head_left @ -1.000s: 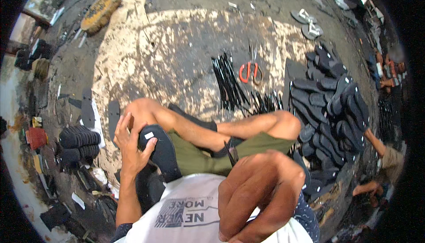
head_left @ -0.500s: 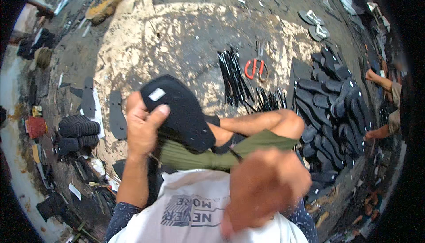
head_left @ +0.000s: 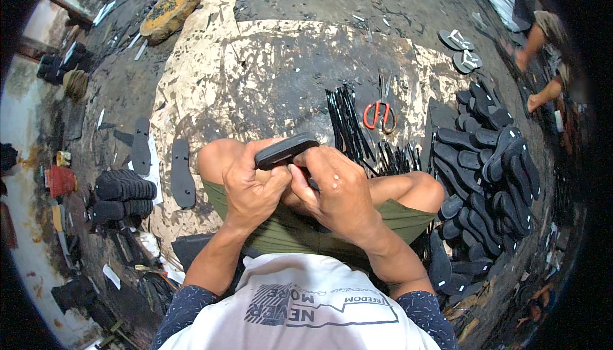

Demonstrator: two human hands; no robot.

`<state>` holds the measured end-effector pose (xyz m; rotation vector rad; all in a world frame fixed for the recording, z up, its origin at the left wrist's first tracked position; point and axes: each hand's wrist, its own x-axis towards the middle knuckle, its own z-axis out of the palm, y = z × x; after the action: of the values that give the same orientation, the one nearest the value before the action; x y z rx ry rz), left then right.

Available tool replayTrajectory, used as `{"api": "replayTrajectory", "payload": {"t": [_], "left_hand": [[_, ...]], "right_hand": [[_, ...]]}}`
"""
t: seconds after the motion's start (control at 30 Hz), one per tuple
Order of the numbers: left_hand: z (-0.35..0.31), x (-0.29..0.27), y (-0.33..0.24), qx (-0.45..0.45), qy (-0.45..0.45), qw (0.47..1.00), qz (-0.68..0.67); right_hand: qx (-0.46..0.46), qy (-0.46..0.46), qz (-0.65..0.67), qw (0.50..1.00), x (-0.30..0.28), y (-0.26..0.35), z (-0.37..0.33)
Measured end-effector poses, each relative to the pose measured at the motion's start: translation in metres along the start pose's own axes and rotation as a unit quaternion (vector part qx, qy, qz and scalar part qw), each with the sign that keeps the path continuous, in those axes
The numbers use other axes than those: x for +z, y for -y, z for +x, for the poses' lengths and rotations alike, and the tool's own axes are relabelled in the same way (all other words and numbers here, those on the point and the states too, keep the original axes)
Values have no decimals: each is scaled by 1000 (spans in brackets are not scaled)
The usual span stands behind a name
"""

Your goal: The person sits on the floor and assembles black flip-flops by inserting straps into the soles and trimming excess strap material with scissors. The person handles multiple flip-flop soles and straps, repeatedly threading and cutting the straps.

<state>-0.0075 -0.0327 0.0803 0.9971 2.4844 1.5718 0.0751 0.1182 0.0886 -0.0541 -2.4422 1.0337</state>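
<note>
A black sandal sole (head_left: 287,150) is held up over my crossed legs, its edge tipped toward me. My left hand (head_left: 251,184) is closed around its left end, thumb on the near side. My right hand (head_left: 335,187) is also closed, its bent fingers pressed against the right part of the sole. Whether a small piece lies between those right fingertips is hidden. Beyond the hands, a bundle of shiny black straps (head_left: 345,120) rests on the mat, with red-handled scissors (head_left: 380,115) just right of it.
Loose black sandals (head_left: 488,171) form a heap at my right. Stacked soles (head_left: 124,195) and a single flat sole (head_left: 182,174) are on the left. A worn sheet (head_left: 281,63) covers the floor ahead. White-strapped slippers (head_left: 467,61) and another person's bare foot (head_left: 535,102) are at far right.
The sole has turned from lying broadside to edge-on and moved right. My right hand, blurred near my chest before, has come forward onto it. The other person's legs have shifted.
</note>
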Motion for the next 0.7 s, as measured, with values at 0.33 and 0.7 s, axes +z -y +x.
{"api": "replayTrajectory", "payload": {"t": [0.33, 0.7], "left_hand": [[0, 15, 11, -86, 74, 992, -45], [2, 23, 34, -119, 114, 950, -265]], "right_hand": [[74, -23, 53, 996, 13, -40, -3], [47, -15, -3, 999, -5, -35, -4]]}}
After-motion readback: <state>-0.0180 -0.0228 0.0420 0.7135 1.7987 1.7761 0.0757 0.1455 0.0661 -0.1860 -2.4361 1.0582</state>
